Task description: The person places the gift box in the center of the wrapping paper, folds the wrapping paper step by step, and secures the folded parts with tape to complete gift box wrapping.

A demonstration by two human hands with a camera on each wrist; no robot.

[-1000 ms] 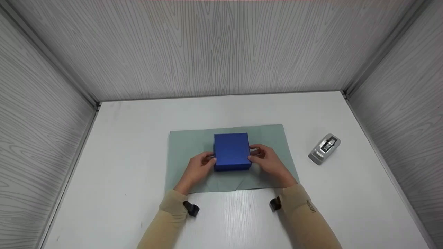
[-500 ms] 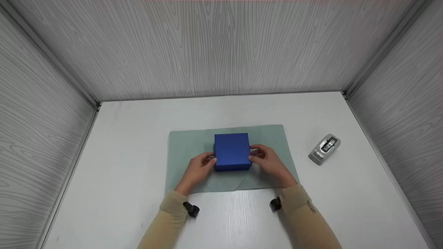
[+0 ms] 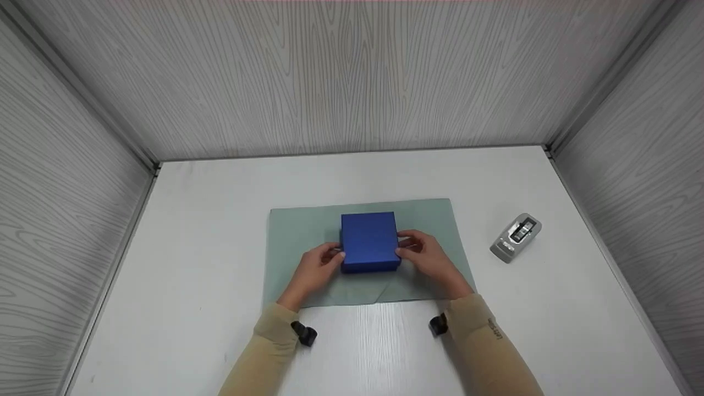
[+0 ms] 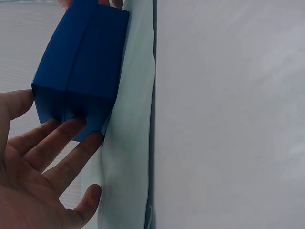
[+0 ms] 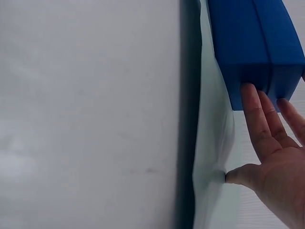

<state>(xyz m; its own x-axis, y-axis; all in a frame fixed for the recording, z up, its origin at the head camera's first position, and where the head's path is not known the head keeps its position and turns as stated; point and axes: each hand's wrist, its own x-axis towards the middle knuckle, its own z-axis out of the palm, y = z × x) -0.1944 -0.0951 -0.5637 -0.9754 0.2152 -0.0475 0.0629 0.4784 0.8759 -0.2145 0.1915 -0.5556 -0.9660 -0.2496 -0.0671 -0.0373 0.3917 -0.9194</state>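
A blue lidded box (image 3: pixel 369 238) sits on a pale green cloth (image 3: pixel 297 225) in the middle of the head view. My left hand (image 3: pixel 316 269) holds its left side, thumb at the near top corner and fingertips against the side wall. On the opposite side my right hand (image 3: pixel 432 257) holds it the same way. Both wrist views show a seam running round the box (image 4: pixel 81 62) between lid and base. Several fingertips of the left hand (image 4: pixel 43 167) touch the end wall, as do those of the right hand (image 5: pixel 279 148). The box's underside is hidden.
A small grey device (image 3: pixel 516 237) with a dark-framed window lies on the white table (image 3: pixel 192 264), right of the cloth. Grey wood-grain panels (image 3: pixel 352 77) stand at the back and both sides. A small black device (image 3: pixel 304 333) is worn on each wrist.
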